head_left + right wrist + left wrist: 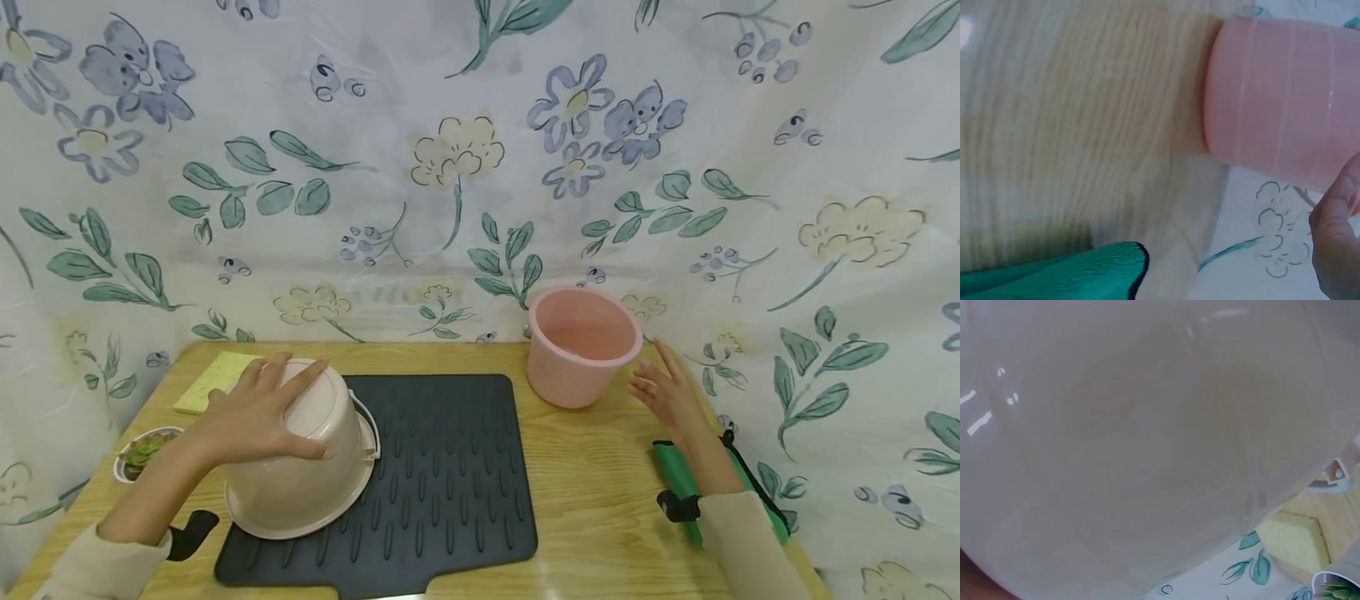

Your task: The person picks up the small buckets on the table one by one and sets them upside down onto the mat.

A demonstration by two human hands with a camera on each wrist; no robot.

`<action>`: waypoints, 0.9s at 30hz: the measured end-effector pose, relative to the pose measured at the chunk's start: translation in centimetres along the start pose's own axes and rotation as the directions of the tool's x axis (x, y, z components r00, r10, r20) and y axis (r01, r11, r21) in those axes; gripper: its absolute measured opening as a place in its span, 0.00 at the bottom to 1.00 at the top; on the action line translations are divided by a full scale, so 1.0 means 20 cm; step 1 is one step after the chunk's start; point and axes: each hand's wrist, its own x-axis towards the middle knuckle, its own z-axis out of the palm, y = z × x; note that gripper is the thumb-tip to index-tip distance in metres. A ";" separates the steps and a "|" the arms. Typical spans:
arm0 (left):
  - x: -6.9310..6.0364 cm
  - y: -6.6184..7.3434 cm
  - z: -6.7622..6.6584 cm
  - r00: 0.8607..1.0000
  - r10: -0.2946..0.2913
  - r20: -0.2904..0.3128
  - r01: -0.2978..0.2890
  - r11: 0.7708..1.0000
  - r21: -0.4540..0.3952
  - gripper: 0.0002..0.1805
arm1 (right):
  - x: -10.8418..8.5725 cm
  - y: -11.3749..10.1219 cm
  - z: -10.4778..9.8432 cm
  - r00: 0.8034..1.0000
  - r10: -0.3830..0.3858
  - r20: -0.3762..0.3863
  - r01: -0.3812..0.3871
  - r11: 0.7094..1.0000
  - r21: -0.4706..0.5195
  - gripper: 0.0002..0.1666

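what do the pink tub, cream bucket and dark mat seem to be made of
Pink tub: probably plastic, smooth with a soft sheen and fine lines along its wall. Cream bucket: likely glossy plastic, judging by bright highlights on its smooth surface. Dark mat: perhaps rubber or silicone, dull with elongated ridges.

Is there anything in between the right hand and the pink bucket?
No, nothing that I can see. The right hand is right beside the pink bucket, though I can't tell if they touch. The green item lies nearer the person, not between them.
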 end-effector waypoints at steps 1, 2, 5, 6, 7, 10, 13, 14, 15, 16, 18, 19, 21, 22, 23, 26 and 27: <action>0.00 0.00 0.00 1.000 -0.001 -0.002 0.001 1.000 -0.001 0.67 | 0.02 -0.01 0.00 1.000 0.005 0.004 -0.005 1.000 0.013 0.43; -0.01 0.00 0.01 1.000 -0.001 -0.004 0.001 1.000 0.000 0.67 | 0.04 -0.01 0.00 1.000 0.009 0.007 -0.009 1.000 0.026 0.43; -0.01 0.00 0.01 1.000 -0.006 -0.007 0.006 1.000 0.000 0.67 | 0.08 -0.02 0.00 1.000 0.019 -0.003 -0.019 0.998 0.060 0.44; -0.01 0.00 0.01 1.000 -0.007 -0.008 0.007 1.000 0.000 0.67 | 0.10 -0.02 -0.01 1.000 0.024 -0.009 -0.023 0.997 0.072 0.44; -0.01 0.00 0.01 1.000 -0.008 -0.010 0.008 1.000 0.000 0.67 | 0.10 -0.02 -0.01 0.999 0.028 -0.017 -0.027 0.996 0.084 0.44; -0.01 0.00 0.01 1.000 -0.009 -0.018 0.009 1.000 0.000 0.67 | 0.13 -0.02 -0.01 0.999 0.036 -0.036 -0.032 0.994 0.106 0.44; -0.01 -0.01 0.01 1.000 -0.008 -0.026 0.008 1.000 -0.003 0.66 | 0.14 -0.02 -0.02 0.998 0.039 -0.053 -0.033 0.992 0.121 0.44; -0.01 -0.01 0.01 1.000 -0.007 -0.028 0.007 1.000 -0.004 0.66 | 0.15 -0.03 -0.02 0.998 0.041 -0.054 -0.034 0.991 0.127 0.44; -0.01 -0.01 0.02 1.000 -0.005 -0.030 0.005 1.000 -0.005 0.66 | 0.15 -0.03 -0.02 0.997 0.041 -0.058 -0.033 0.991 0.129 0.44; -0.01 -0.01 0.02 0.999 -0.002 -0.032 0.002 1.000 -0.005 0.66 | 0.15 -0.03 -0.02 0.997 0.040 -0.062 -0.032 0.991 0.128 0.44; -0.01 -0.01 0.02 0.999 0.002 -0.037 -0.002 1.000 0.001 0.65 | 0.16 -0.03 -0.02 0.997 0.043 -0.069 -0.034 0.991 0.128 0.45; -0.01 -0.02 0.02 0.999 0.004 -0.040 -0.004 1.000 0.005 0.64 | 0.16 -0.04 -0.02 0.997 0.044 -0.071 -0.035 0.992 0.125 0.46; -0.02 -0.02 0.03 0.999 0.008 -0.050 -0.007 1.000 0.010 0.63 | 0.17 -0.04 -0.02 0.996 0.046 -0.076 -0.037 0.992 0.117 0.46; -0.02 -0.02 0.03 0.998 0.007 -0.054 -0.007 1.000 0.009 0.62 | 0.17 -0.05 -0.02 0.996 0.047 -0.076 -0.038 0.993 0.115 0.47; -0.02 -0.02 0.03 0.998 0.006 -0.059 -0.006 1.000 0.008 0.61 | 0.17 -0.05 -0.02 0.996 0.050 -0.074 -0.041 0.992 0.118 0.47; -0.03 -0.02 0.03 0.997 0.003 -0.071 -0.003 1.000 0.003 0.60 | 0.18 -0.06 -0.02 0.996 0.052 -0.074 -0.043 0.992 0.116 0.46; -0.03 -0.02 0.03 0.997 0.002 -0.073 -0.002 1.000 0.003 0.60 | 0.18 -0.06 -0.03 0.996 0.051 -0.073 -0.043 0.993 0.106 0.46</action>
